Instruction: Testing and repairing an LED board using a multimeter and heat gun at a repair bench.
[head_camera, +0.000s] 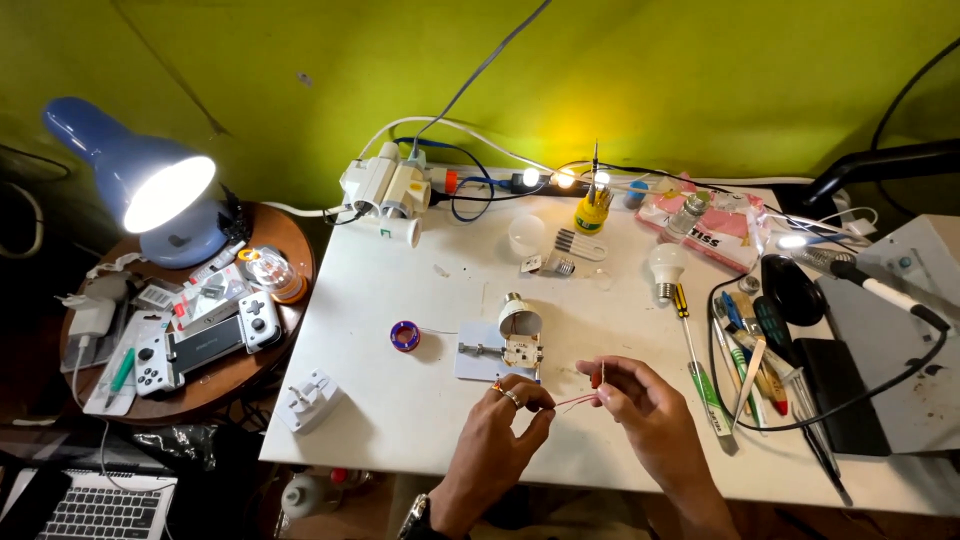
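Left hand (507, 412), right hand (628, 397) pinch thin red wire (577, 401) near table front edge (420, 470); bulb base (519, 320) just behind.

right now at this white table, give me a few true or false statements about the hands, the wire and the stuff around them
1. Both hands pinch a thin red wire between them. True: the left hand and the right hand each hold an end.
2. The blue desk lamp is switched off. False: its shade glows brightly.
3. A small circuit board with a bulb base lies just beyond the hands. True.
4. The purple solder spool sits right of the hands. False: it lies to their left on the white table.
5. The yellow-handled screwdriver is in the right hand. False: it lies on the table beside that hand.
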